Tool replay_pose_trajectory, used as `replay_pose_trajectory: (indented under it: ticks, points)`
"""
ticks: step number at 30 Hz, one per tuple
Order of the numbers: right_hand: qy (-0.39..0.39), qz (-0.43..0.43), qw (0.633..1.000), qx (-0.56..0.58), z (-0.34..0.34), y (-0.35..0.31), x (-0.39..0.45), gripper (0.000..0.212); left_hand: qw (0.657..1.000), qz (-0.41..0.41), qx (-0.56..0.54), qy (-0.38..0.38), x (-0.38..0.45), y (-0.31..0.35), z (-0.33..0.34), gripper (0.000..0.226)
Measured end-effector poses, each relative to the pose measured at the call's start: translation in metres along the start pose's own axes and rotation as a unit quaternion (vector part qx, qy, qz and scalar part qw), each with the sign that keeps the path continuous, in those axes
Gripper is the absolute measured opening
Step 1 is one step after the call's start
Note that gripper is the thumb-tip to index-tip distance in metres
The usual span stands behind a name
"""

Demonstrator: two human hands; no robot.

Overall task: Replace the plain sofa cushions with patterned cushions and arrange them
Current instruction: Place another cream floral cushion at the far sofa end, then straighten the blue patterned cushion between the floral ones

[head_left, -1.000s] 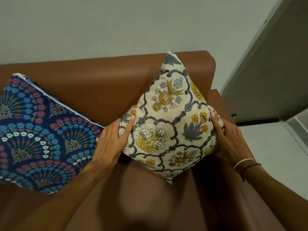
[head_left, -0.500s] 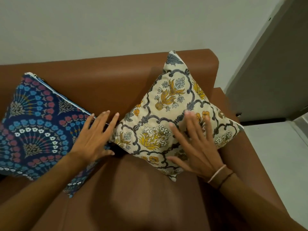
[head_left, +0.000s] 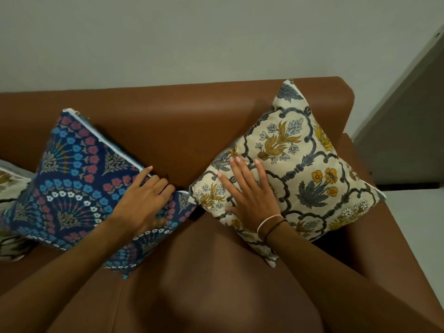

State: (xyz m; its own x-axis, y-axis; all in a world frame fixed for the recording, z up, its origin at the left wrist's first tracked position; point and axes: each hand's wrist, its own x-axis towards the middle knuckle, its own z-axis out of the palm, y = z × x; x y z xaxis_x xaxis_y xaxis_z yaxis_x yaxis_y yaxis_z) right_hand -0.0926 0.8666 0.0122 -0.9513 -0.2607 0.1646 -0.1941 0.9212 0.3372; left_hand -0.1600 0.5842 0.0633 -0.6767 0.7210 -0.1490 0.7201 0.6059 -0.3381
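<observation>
A cream cushion [head_left: 310,164] with yellow and grey flowers leans on its corner against the sofa back at the right. My right hand [head_left: 249,191] lies flat and open on its left part. A dark blue cushion [head_left: 72,179] with red, blue and white flowers leans at the left. My left hand [head_left: 144,200] grips its right corner, fingers curled over the top edge and thumb on the face. The two cushions almost touch between my hands. Another cream patterned cushion [head_left: 9,188] peeks out at the far left, mostly hidden.
The brown leather sofa [head_left: 192,121] fills the view, with its right armrest [head_left: 398,236] beside the cream cushion. A pale wall stands behind. A grey door or panel [head_left: 408,131] and light floor lie to the right.
My hands let go of the cream cushion's sides. The right hand moved to lie flat on its face, then slid left. The left hand went to the blue cushion and closed on its corner.
</observation>
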Motion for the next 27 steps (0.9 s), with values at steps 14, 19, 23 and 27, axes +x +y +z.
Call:
replay_pose_trajectory:
  ticks: [14,19,23,27]
  points:
    - [0.014,-0.012,1.0,-0.02,0.008,-0.01,-0.003,0.095,0.999,0.005,-0.02,-0.031,0.016,-0.013,0.003,0.082]
    - [0.012,-0.011,1.0,0.0,0.008,-0.014,-0.005,0.092,0.996,-0.041,-0.033,0.065,-0.008,-0.005,0.018,0.083]
    - [0.053,-0.006,0.998,0.026,0.005,-0.013,-0.008,0.081,0.988,-0.079,-0.066,0.115,-0.082,-0.027,0.045,0.098]
    - [0.025,0.039,0.997,0.055,-0.01,-0.036,-0.001,0.099,0.98,-0.132,-0.115,0.091,-0.165,-0.089,0.081,0.116]
